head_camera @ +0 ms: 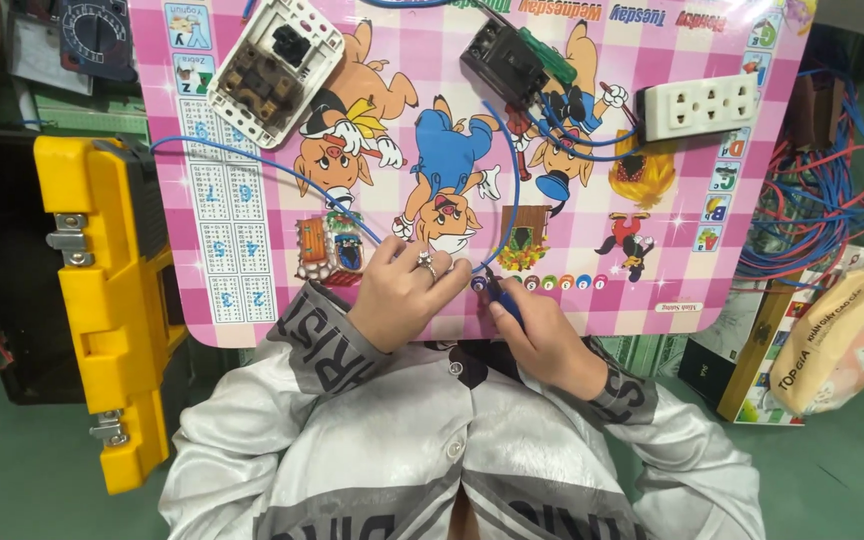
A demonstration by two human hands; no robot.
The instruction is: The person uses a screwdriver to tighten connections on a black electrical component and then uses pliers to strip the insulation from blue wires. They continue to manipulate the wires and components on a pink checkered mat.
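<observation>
We are pinching the thin blue insulated wire (449, 266) between the curled fingers of our ringed left hand (404, 292), low on the pink cartoon-printed plastic table (652, 270). Our right hand (540, 335) is gripping a dark blue-handled tool (497, 296), its tip meeting the wire's end.

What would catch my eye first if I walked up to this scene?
Probably the pink cartoon table, strewn with a white socket strip and blue wire. At its near edge the left hand and right hand meet over the wire's end. A yellow toolbox sits left.
</observation>
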